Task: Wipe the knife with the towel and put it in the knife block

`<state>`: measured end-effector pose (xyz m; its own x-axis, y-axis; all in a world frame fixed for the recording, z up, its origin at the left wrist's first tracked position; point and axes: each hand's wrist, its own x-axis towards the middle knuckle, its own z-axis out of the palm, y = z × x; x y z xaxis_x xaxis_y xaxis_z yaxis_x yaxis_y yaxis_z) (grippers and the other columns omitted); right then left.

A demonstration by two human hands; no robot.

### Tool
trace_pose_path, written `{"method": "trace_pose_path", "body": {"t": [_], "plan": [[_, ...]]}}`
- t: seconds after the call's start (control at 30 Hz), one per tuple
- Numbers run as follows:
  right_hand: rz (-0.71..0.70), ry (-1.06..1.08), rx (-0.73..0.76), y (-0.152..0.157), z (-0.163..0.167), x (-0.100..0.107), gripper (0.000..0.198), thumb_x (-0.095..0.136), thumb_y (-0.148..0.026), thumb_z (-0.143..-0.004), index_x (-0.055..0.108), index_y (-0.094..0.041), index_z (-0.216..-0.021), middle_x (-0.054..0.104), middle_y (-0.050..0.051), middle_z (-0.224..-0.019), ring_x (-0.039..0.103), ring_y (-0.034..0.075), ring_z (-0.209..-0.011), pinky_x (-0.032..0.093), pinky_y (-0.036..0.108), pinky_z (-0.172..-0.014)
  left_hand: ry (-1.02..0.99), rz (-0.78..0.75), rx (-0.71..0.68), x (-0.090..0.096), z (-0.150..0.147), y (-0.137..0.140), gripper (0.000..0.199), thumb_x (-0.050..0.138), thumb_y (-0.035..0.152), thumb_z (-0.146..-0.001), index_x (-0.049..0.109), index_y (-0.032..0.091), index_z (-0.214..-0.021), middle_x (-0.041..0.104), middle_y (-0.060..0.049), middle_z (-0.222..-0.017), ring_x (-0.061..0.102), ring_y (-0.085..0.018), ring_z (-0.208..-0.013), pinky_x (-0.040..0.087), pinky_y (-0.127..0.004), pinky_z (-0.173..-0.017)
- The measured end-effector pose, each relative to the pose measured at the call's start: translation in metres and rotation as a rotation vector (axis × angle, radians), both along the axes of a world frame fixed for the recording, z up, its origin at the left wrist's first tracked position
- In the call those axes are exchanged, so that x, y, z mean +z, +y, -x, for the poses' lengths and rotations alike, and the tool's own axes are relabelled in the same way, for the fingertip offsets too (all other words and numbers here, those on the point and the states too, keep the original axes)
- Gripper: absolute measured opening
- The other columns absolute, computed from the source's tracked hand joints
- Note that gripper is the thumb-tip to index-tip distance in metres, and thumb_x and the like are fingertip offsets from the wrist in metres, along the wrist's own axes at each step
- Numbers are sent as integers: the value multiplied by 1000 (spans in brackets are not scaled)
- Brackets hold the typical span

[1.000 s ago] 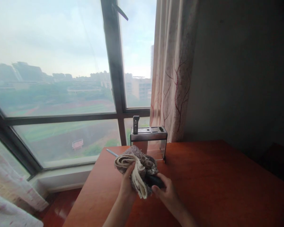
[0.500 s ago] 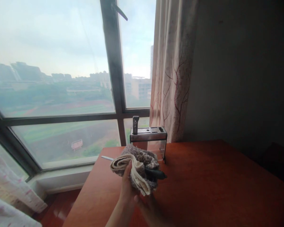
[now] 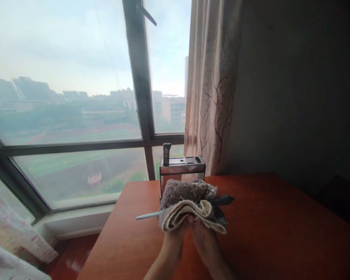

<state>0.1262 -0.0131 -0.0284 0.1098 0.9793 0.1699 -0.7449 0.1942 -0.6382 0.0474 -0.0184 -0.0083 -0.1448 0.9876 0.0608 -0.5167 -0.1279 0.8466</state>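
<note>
A grey-brown fluffy towel (image 3: 189, 190), folded with its cream edges (image 3: 182, 212) toward me, is held above the table. Wrapped in it is a tool with a thin silver rod (image 3: 148, 216) poking out to the left and a black ridged handle (image 3: 224, 200) to the right. I cannot tell its exact kind. My left hand (image 3: 175, 234) grips the towel from below, fingers mostly hidden under it. Beside it, my right hand (image 3: 202, 233) also holds the underside, thumbs close together.
Behind the towel, on the reddish wooden table (image 3: 268, 225), stands a metal-framed knife block (image 3: 183, 166) with one upright handle (image 3: 166, 154) in its top. A window (image 3: 76, 116) lies beyond on the left, a patterned curtain (image 3: 212, 85) beside it. The dark wall (image 3: 291, 97) is on the right.
The towel and wrapped tool have moved right and turned so the folded edges face me. The right hand has come up to the towel beside the left.
</note>
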Motion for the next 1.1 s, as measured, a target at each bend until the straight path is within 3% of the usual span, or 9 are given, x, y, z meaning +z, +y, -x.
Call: {"method": "trace_pose_path", "body": {"t": [0.17,0.27,0.43,0.53,0.6,0.7,0.83,0.97,1.1], "plan": [[4,108,126,1,-17,8,40,78,-40,-69,69,-33,-107,72,2,-108,60,25,-111,46,44,-98,123,-10,-120,-12,6,4,55,88,31,-48,73,19,-99,73,-11,-101,64,-35,-99,50,-45,-90],[21,168,192,2,-26,9,38,77,-44,-69,70,-33,-105,72,2,-109,62,26,-109,45,46,-99,156,-6,-189,-10,10,7,59,88,31,-47,72,17,-102,72,-14,-103,63,-35,-102,48,-45,-92],[70,301,106,10,-46,7,34,78,-42,-70,70,-32,-101,74,-1,-104,66,21,-100,50,40,-93,86,-63,-249,8,14,10,81,88,29,-49,58,20,-124,66,-14,-116,60,-32,-105,48,-39,-88],[103,369,82,17,-62,5,29,77,-41,-72,71,-32,-98,75,-3,-99,69,19,-94,52,36,-88,57,-68,-298,12,19,13,77,84,36,-58,53,23,-128,62,-14,-119,64,-24,-91,51,-32,-75],[125,413,82,21,-72,5,29,78,-41,-71,71,-32,-98,76,-4,-97,69,18,-92,54,34,-86,102,-35,-336,10,25,17,61,77,41,-68,55,21,-121,64,-12,-110,64,-17,-75,50,-27,-64],[150,426,78,24,-84,3,29,78,-43,-71,72,-31,-96,77,-5,-92,71,17,-87,55,33,-83,336,14,-399,5,31,22,41,73,45,-73,60,15,-99,65,-4,-77,57,-11,-52,39,-20,-46],[168,363,86,28,-86,-1,26,75,-45,-73,73,-30,-93,77,-3,-91,71,20,-83,55,35,-80,593,19,-529,4,27,18,39,64,52,-78,52,16,-73,53,4,-52,41,-6,-38,25,-18,-36],[188,316,201,33,-77,5,34,69,-54,-74,71,-29,-98,76,-1,-99,70,24,-91,54,41,-84,596,29,-630,5,20,10,44,55,59,-82,52,16,-72,37,9,-43,28,-5,-33,18,-19,-34],[179,271,252,38,-72,15,44,62,-62,-74,70,-29,-101,74,2,-104,67,27,-100,53,45,-87,482,34,-620,4,19,8,46,53,61,-82,50,17,-67,30,11,-39,21,-4,-31,11,-21,-34]]}}
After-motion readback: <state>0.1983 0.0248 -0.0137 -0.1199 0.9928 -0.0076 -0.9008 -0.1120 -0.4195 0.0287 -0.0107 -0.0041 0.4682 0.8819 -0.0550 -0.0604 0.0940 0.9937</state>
